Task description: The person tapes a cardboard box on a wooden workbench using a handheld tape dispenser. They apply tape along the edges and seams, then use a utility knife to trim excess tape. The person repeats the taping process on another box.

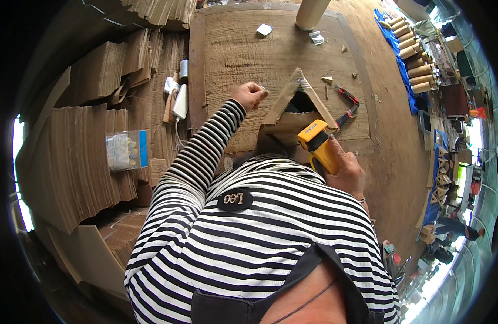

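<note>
A triangular cardboard frame stands in front of my body, its dark middle open. Clear tape covers its peak. My left hand is raised to the left of the frame, apart from it, with fingers curled closed and nothing visible in them. In my right hand is a yellow-and-black handheld tool, gripped by its body. The tool's head is by the frame's lower right corner; its exact kind is unclear. My torso hides the near side of the frame.
The wooden worktable bears a red-and-black hand tool, cardboard scraps and a cardboard tube. Stacked cardboard sheets line the left, with a white power strip. Several tubes lie on blue sheeting at right; a person is beyond.
</note>
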Action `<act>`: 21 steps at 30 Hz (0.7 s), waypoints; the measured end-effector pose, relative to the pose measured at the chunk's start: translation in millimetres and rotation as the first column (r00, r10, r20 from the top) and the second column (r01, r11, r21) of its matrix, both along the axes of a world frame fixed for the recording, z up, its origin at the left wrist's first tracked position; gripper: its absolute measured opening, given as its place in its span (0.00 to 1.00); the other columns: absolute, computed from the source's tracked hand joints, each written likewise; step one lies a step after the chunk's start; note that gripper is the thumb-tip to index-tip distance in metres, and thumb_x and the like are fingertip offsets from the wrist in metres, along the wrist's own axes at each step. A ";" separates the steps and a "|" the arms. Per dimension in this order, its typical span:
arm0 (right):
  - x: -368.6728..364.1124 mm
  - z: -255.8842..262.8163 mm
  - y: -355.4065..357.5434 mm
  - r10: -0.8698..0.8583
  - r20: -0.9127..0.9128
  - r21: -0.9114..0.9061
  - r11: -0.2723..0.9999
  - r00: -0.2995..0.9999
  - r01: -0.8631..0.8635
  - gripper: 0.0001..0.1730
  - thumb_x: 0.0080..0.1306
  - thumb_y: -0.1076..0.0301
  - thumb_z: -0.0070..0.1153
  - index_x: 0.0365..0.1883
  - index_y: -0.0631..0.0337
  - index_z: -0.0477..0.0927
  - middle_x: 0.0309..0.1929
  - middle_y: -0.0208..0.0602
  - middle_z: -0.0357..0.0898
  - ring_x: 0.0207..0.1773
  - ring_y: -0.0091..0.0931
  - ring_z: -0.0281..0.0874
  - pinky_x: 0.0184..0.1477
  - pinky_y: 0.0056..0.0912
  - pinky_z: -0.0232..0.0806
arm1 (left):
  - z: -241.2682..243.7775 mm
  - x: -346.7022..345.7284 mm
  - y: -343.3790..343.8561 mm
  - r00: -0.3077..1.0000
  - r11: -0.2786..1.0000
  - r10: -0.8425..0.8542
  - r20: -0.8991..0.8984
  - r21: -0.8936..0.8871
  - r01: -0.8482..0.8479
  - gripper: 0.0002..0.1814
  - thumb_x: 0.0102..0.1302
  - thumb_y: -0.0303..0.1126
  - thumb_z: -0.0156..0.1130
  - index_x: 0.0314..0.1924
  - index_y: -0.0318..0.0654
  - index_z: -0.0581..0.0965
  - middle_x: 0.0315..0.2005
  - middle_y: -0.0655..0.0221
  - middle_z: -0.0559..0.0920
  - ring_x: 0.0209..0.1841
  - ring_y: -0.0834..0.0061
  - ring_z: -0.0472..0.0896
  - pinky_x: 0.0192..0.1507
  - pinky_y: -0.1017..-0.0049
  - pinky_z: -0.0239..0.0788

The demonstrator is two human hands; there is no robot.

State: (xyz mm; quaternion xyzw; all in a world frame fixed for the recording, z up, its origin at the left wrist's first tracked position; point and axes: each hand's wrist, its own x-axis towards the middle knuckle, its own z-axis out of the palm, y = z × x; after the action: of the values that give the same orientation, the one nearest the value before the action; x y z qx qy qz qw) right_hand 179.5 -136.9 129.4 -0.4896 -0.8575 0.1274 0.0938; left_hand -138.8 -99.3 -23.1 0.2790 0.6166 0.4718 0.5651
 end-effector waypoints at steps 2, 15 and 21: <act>-0.7 -2.1 -1.1 0.004 -0.069 0.006 1.000 0.998 -0.004 0.44 0.43 0.71 0.67 0.62 0.36 0.72 0.30 0.34 0.74 0.31 0.33 0.78 0.34 0.36 0.73 | -15.8 15.1 3.2 0.988 0.998 -0.051 0.144 -0.020 0.054 0.14 0.65 0.41 0.63 0.38 0.38 0.75 0.24 0.75 0.77 0.23 0.84 0.72 0.26 0.80 0.69; 13.4 -17.8 19.7 0.151 -0.119 0.147 0.980 0.981 -0.133 0.46 0.44 0.76 0.72 0.64 0.50 0.69 0.31 0.39 0.74 0.32 0.35 0.76 0.36 0.33 0.71 | -87.5 85.2 52.5 0.996 0.947 -0.040 0.084 0.320 0.011 0.38 0.69 0.53 0.49 0.70 0.41 0.51 0.68 0.47 0.54 0.69 0.50 0.56 0.68 0.60 0.49; 36.5 -19.1 74.3 0.133 -0.129 0.199 0.974 0.983 -0.106 0.47 0.40 0.77 0.72 0.62 0.43 0.72 0.32 0.38 0.75 0.32 0.35 0.78 0.37 0.35 0.73 | -86.7 105.3 38.6 0.979 0.897 0.184 -0.090 0.423 -0.130 0.32 0.70 0.46 0.48 0.69 0.39 0.57 0.69 0.52 0.56 0.70 0.53 0.54 0.70 0.62 0.46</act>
State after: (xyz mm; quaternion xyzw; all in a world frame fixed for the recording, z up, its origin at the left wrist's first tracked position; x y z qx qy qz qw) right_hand 216.0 -62.6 110.3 -0.4155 -0.8848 0.0842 0.1934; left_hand -33.5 -60.7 -109.8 0.3713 0.5577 0.6173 0.4124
